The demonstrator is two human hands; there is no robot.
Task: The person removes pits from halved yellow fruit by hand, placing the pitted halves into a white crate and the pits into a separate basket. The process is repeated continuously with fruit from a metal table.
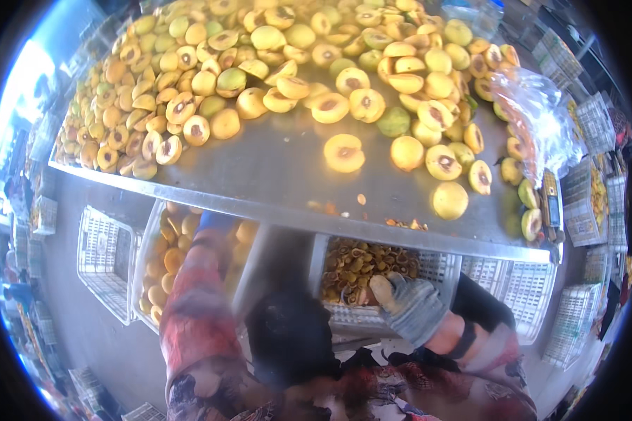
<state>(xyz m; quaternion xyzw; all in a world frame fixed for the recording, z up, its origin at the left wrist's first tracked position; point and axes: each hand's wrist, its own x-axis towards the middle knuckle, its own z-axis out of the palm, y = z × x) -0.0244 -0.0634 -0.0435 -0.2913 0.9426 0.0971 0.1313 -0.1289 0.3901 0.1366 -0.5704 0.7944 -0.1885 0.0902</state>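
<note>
Right hand down at the pit crate, left arm reaching under the table.

Head view: the right hand (pixel 407 305), in a grey glove, sits at the near rim of the white crate (pixel 442 270) full of brown pits (pixel 361 265), fingers curled, thumb pointing toward the pits; whether it grips anything I cannot tell, as the palm faces away. The left hand is hidden: the patterned sleeve (pixel 196 295) runs up under the edge of the metal table (pixel 274 165) toward a tub of whole yellow fruit (pixel 165 263). On the table lie heaps of halved peaches (pixel 330 107), one half (pixel 344 152) alone near the middle, and a clear plastic bag (pixel 534 119) at the right. An empty-looking white crate (pixel 105 256) stands left of the tub.
</note>
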